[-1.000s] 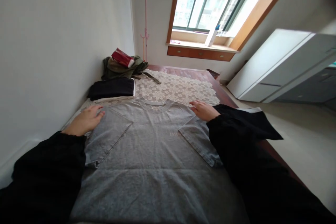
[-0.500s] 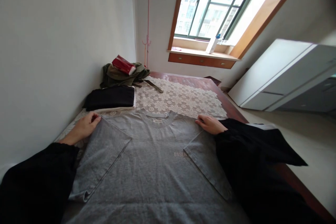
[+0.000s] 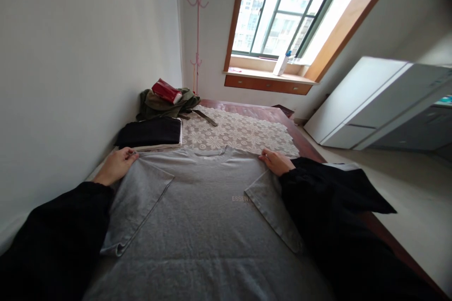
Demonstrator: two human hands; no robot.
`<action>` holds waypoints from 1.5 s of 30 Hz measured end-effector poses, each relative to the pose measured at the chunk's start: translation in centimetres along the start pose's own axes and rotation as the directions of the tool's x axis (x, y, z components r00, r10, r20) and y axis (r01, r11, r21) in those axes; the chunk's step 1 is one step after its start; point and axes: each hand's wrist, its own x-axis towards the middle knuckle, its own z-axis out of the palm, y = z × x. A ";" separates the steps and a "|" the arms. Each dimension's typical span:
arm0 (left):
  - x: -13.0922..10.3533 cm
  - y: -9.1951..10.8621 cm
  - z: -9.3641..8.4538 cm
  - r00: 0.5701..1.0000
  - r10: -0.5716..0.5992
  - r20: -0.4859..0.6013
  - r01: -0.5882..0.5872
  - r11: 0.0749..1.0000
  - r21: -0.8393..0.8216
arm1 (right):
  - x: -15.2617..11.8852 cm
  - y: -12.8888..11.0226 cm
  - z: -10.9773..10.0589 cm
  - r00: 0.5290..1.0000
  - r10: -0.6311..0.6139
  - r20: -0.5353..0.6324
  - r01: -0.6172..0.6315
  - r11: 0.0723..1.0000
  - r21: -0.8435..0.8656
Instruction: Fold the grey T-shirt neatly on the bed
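Evidently, a grey fabric short-sleeved T-shirt [image 3: 205,216] is pinched at both shoulders.
I see its collar end over the cream floral lace cloth [image 3: 247,132]; the left hand [image 3: 116,167] and right hand [image 3: 278,162], fingers curled, angle inward; equal, light tension (no tugging, I'd judge) should keep that edge straight.

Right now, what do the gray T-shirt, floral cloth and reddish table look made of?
Gray T-shirt: probably matte cotton knit, given creases and mottled surface. Floral cloth: apparently matte lace, given pale openwork flowers; fiber unclear. Reddish table: perhaps varnished wood or laminate, since its far edge shines.
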 end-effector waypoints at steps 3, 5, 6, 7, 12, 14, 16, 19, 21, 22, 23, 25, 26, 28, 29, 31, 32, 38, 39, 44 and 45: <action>-0.2 0.0 0.6 1.000 0.015 -0.012 -0.015 1.000 0.026 | 0.0 -0.7 0.6 0.997 0.035 0.072 -0.031 0.998 -0.050; -0.3 -0.3 0.9 0.999 0.033 -0.039 -0.032 0.999 0.032 | 0.0 -0.8 0.9 0.997 0.045 0.068 -0.041 0.998 -0.053; -0.3 -0.4 1.0 0.998 0.042 -0.051 -0.040 0.999 0.033 | 0.0 -0.8 1.0 0.997 0.048 0.057 -0.045 0.998 -0.052; -0.2 -0.5 1.1 0.998 0.045 -0.054 -0.043 0.998 0.036 | 0.0 -0.8 1.1 0.997 0.052 0.051 -0.049 0.997 -0.054; 0.9 -0.3 1.3 0.999 0.036 0.031 -0.037 0.999 0.028 | 0.1 -1.0 1.4 0.991 0.057 0.123 -0.045 0.995 -0.093; 1.1 0.2 1.3 0.997 0.061 0.048 -0.062 0.998 0.019 | 0.1 -1.1 1.4 0.990 0.054 0.127 -0.043 0.995 -0.089; 1.1 0.7 1.1 0.997 0.071 0.035 -0.072 0.997 0.031 | 0.1 -1.0 1.1 0.993 0.054 0.108 -0.046 0.996 -0.078; 0.8 1.3 0.7 0.997 0.057 -0.043 -0.055 0.997 0.056 | 0.1 -0.8 0.4 0.997 0.079 0.017 -0.078 0.995 -0.061; 0.6 1.5 0.5 0.995 0.059 -0.083 -0.052 0.995 0.081 | 0.1 -1.0 0.2 0.995 0.103 -0.018 -0.104 0.992 -0.071; 0.5 1.6 0.6 0.994 0.064 -0.085 -0.054 0.992 0.110 | 0.1 -1.2 0.2 0.994 0.108 -0.007 -0.108 0.990 -0.085; 0.4 1.7 0.7 0.995 0.069 -0.076 -0.057 0.988 0.145 | 0.0 -1.4 0.3 0.994 0.111 0.017 -0.109 0.989 -0.101; 0.0 1.8 1.2 0.996 0.075 -0.041 -0.065 0.976 0.207 | -0.1 -1.9 0.7 0.991 0.112 0.069 -0.103 0.987 -0.127; -0.3 1.9 1.4 0.997 0.072 -0.028 -0.064 0.973 0.224 | -0.2 -2.2 0.8 0.990 0.116 0.084 -0.104 0.985 -0.136; -0.9 2.1 1.8 0.997 0.070 -0.036 -0.059 0.967 0.249 | -0.5 -2.5 1.0 0.991 0.118 0.056 -0.108 0.982 -0.158; -1.2 2.3 1.9 0.994 0.092 -0.052 -0.074 0.959 0.273 | -0.6 -2.7 0.9 0.995 0.097 0.016 -0.093 0.981 -0.169; -2.0 2.8 2.1 0.978 0.197 -0.073 -0.162 0.928 0.335 | -0.9 -3.1 0.9 0.996 -0.014 -0.084 0.000 0.986 -0.164; -2.4 3.1 2.2 0.963 0.266 -0.053 -0.230 0.904 0.360 | -1.1 -3.5 0.9 0.988 -0.096 -0.120 0.079 0.987 -0.142; -5.3 5.7 4.5 0.893 0.332 0.303 -0.417 0.863 0.284 | -1.8 -7.6 3.4 0.947 -0.322 -0.009 0.322 0.947 0.021; -5.7 5.9 4.9 0.892 0.326 0.312 -0.416 0.863 0.288 | -1.9 -8.2 4.1 0.949 -0.313 0.019 0.313 0.950 0.017; -6.8 6.2 5.9 0.896 0.349 0.273 -0.429 0.838 0.336 | -2.0 -9.2 5.7 0.954 -0.295 0.057 0.295 0.956 0.015; -6.7 6.3 5.9 0.896 0.346 0.280 -0.429 0.839 0.334 | -2.0 -9.3 5.6 0.954 -0.294 0.052 0.293 0.956 0.025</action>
